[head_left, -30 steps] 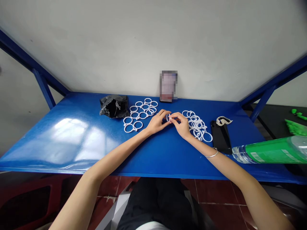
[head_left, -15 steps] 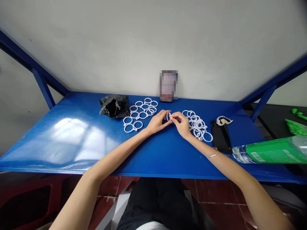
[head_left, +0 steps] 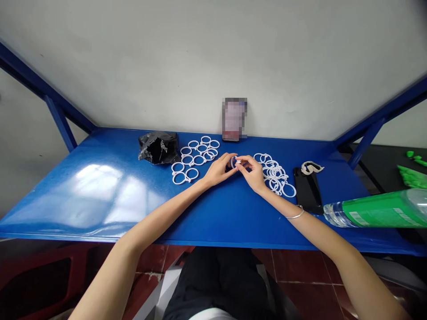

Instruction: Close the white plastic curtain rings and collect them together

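Both my hands meet over the middle of the blue table (head_left: 110, 191). My left hand (head_left: 218, 170) and my right hand (head_left: 254, 172) pinch one small white plastic ring (head_left: 234, 162) between their fingertips, just above the table top. Several white rings (head_left: 195, 159) lie spread flat to the left of my hands. A heap of more white rings (head_left: 275, 175) lies right beside my right hand.
A crumpled black plastic bag (head_left: 158, 148) sits left of the rings. A blurred upright phone (head_left: 234, 119) leans against the wall. A black phone (head_left: 307, 190) and a white hook piece (head_left: 311, 167) lie at right, with a green-labelled bottle (head_left: 375, 210) on its side.
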The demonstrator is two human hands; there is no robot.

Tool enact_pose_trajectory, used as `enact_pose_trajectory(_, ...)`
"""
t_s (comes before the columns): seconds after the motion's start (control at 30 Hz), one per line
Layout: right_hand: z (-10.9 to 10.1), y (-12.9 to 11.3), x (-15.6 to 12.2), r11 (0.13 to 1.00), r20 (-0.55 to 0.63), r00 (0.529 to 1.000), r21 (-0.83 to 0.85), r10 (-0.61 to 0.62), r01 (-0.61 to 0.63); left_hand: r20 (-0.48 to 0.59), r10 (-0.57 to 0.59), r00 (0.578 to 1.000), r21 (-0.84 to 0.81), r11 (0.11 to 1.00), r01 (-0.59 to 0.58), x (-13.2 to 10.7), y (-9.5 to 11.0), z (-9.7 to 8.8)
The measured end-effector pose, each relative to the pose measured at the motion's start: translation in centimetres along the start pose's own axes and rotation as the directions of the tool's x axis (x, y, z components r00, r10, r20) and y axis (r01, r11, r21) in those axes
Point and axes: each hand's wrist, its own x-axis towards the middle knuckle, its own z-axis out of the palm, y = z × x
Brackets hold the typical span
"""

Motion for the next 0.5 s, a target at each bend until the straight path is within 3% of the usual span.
enact_pose_trajectory(0.5,0.01,-0.05,-0.07,1.0,0.023,1.0,-0.004,0.009,-0.009,-0.016,0.037,0.999,-0.031,0.999,-0.038,-0.12,0.24,0.07)
